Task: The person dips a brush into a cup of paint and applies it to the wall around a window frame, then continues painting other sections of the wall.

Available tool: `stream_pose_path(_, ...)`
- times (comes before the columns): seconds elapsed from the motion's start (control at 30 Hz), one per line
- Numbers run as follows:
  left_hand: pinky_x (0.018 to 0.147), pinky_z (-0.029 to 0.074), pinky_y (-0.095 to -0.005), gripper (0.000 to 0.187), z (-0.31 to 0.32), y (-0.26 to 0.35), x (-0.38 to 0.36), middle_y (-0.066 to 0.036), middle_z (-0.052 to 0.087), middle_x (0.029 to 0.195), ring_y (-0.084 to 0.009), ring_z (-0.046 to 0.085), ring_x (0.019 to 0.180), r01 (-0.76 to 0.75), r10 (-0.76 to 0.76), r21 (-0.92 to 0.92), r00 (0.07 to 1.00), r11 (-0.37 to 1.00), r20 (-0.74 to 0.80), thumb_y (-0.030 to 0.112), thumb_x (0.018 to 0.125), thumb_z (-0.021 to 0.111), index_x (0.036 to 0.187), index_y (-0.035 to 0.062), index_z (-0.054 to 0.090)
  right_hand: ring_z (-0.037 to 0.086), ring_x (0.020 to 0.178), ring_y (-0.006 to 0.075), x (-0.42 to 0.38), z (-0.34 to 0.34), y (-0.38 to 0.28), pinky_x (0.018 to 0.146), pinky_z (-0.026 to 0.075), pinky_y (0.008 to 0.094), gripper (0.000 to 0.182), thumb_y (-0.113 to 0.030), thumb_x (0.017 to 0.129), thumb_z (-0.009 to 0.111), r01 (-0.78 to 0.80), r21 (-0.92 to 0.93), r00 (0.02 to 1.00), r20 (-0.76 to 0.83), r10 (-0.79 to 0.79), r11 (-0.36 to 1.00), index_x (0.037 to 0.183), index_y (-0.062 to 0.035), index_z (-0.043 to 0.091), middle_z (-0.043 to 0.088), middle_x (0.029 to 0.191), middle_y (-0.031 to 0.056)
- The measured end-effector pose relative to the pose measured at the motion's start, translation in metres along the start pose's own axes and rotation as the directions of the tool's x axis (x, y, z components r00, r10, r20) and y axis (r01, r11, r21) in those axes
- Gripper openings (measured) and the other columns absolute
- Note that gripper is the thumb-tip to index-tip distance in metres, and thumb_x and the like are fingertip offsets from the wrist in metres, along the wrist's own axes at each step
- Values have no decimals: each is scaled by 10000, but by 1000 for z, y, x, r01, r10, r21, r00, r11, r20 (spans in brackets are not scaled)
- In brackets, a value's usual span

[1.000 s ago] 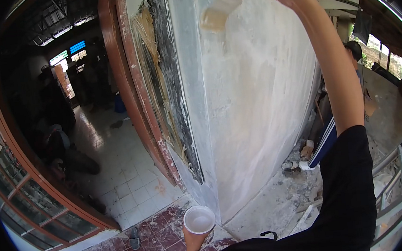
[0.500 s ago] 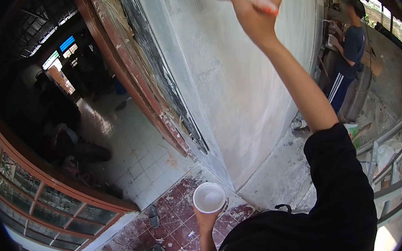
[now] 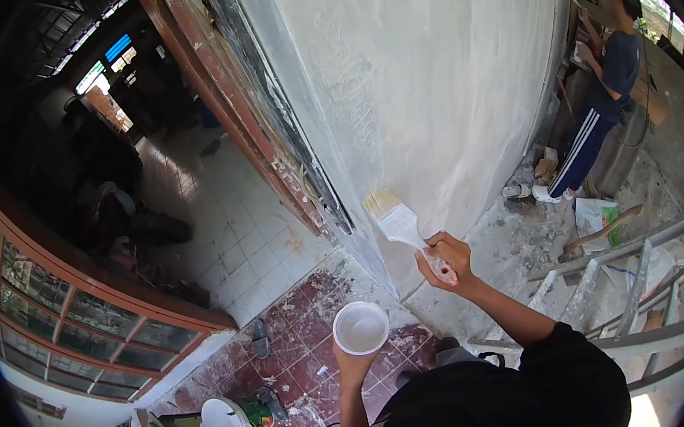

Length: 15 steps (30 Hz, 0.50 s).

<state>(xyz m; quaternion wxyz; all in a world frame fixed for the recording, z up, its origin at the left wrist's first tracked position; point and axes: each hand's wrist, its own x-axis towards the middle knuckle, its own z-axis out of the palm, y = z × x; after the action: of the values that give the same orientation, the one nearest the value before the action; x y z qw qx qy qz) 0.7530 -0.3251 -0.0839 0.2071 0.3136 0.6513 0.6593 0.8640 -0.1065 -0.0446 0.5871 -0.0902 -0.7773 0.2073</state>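
My right hand [image 3: 450,261] is closed round the handle of a wide paintbrush [image 3: 398,218], its pale bristles angled up and left against or just in front of the whitish wall [image 3: 430,108]. Lower down, my left hand [image 3: 354,365] grips a white cup [image 3: 361,328] from below and keeps it upright, with its open top facing me. Pale material lies inside the cup. The wall shows streaky grey and white patches.
A person [image 3: 619,75] stands at the upper right by the wall's far end. A metal ladder [image 3: 637,334] lies at the lower right. A white bucket [image 3: 224,421], sandals [image 3: 260,338] and a windowed frame [image 3: 91,317] are on the left, beside a doorway.
My right hand has come down from the upper wall with the brush, to just above the cup's level. My left hand and the cup have shifted slightly. The other person's arm is raised higher.
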Motion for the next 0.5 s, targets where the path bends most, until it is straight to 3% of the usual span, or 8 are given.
stream_pose_path(0.03, 888, 455, -332, 674, -1, 3, -2, -100, 603, 1087, -188, 583, 995, 16, -16, 25, 1000, 1000, 12, 62, 560, 828, 1156, 16, 517, 546, 493, 224, -7, -2, -1, 430, 406, 277, 230, 26, 625, 722, -10, 3, 1000, 6, 10, 1000, 686, -12, 504, 543, 664, 121)
stream_pose_path(0.1, 889, 455, -334, 676, -3, 3, -8, -100, 604, 1085, -190, 583, 994, 34, -34, 62, 999, 998, -5, 62, 557, 829, 1154, 15, 517, 520, 495, 212, -20, -5, -5, 452, 396, 278, 219, 7, 651, 699, -269, 17, 957, 119, 265, 963, 690, -26, 486, 508, 635, 107)
stream_pose_path(0.2, 887, 455, -335, 678, -7, 1, -15, -102, 605, 1083, -193, 585, 992, 63, -60, 129, 998, 990, -25, 65, 552, 831, 1152, 14, 519, 470, 502, 202, 1, -4, 1, 480, 381, 274, 213, -13, 675, 677, -389, 37, 912, 159, 379, 920, 699, -35, 466, 476, 617, 93)
stream_pose_path(0.3, 881, 453, -331, 677, -11, 1, -21, -102, 606, 1080, -196, 586, 986, 70, -64, 151, 997, 986, -42, 64, 552, 830, 1151, 13, 518, 415, 511, 152, 72, -2, 12, 506, 371, 277, 207, -51, 681, 664, -350, 103, 933, 131, 336, 931, 687, -31, 458, 456, 594, 64)
stream_pose_path(0.33, 881, 453, -331, 677, -9, 3, -23, -102, 606, 1080, -196, 586, 986, 79, -73, 152, 996, 985, -41, 64, 552, 830, 1151, 13, 518, 425, 534, 103, 102, -6, 17, 517, 377, 261, 183, -69, 680, 651, -501, 148, 855, 233, 463, 853, 666, -32, 472, 454, 558, 50)
stream_pose_path(0.43, 881, 453, -331, 676, -6, 10, -24, -101, 605, 1083, -198, 585, 988, 41, -31, 132, 997, 990, -76, 66, 554, 830, 1151, 10, 519, 531, 498, 78, 199, -22, -10, 493, 409, 240, 178, -88, 685, 630, -432, 288, 897, 235, 374, 855, 609, -29, 480, 558, 546, 31)
stream_pose_path(0.5, 879, 455, -331, 670, -5, 8, -25, -100, 608, 1078, -196, 587, 984, 47, -37, 138, 997, 989, -72, 66, 553, 829, 1146, 9, 523, 581, 580, 79, 248, -40, -40, 522, 470, 203, 164, -4, 731, 671, -304, 201, 942, 210, 262, 931, 702, -15, 510, 573, 645, 55)
